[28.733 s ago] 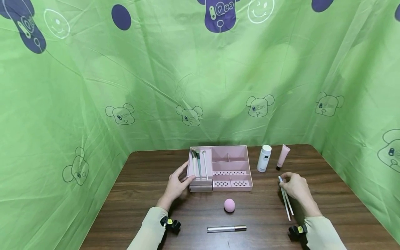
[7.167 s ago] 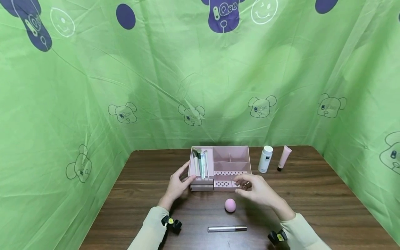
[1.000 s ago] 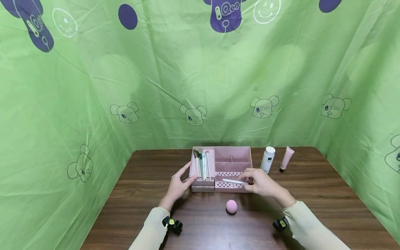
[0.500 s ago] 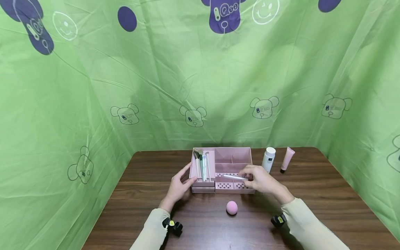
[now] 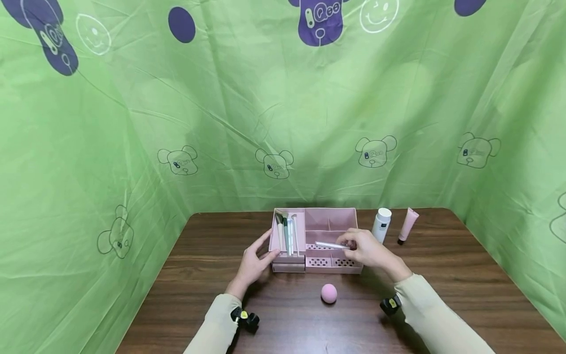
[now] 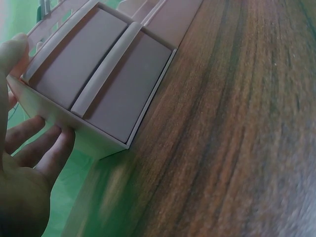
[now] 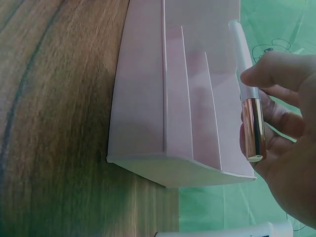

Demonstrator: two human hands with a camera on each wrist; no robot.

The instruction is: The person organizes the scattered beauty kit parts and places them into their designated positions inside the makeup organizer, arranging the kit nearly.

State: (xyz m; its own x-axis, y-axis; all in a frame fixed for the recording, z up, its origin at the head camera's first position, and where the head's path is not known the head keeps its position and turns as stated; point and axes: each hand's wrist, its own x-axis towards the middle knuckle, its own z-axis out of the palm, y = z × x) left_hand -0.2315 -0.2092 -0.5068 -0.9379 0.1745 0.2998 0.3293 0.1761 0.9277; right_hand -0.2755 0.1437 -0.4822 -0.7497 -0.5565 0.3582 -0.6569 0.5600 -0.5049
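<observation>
My left hand [image 5: 252, 265] holds the left front corner of the pink makeup organizer [image 5: 330, 212]. In the left wrist view its thumb lies at the upper front edge and the fingers bear on the side wall, beside two drawer fronts [image 6: 131, 84]. Several makeup brushes [image 5: 280, 233] lie in the organizer's left top tray. Between thumb and fingers, my right hand [image 5: 367, 248] pinches a slim silver cosmetic tube [image 5: 329, 245], roughly level, over the perforated middle row. Seen in the right wrist view, the tube [image 7: 242, 54] has a shiny rose-gold end, above the organizer's stepped dividers.
A pink ball-shaped sponge [image 5: 329, 293] sits on the wooden table [image 5: 203, 280] in front of the organizer. To its right stand a white bottle [image 5: 382, 224] and a pink squeeze tube [image 5: 408, 226] with a black cap. Green patterned cloth [image 5: 274, 118] surrounds the table at back and sides.
Since half a minute ago, the pair of white sticks has left the table's right side, and more sticks lie among the brushes. The silver tube left the table front; lately it moved slightly back.
</observation>
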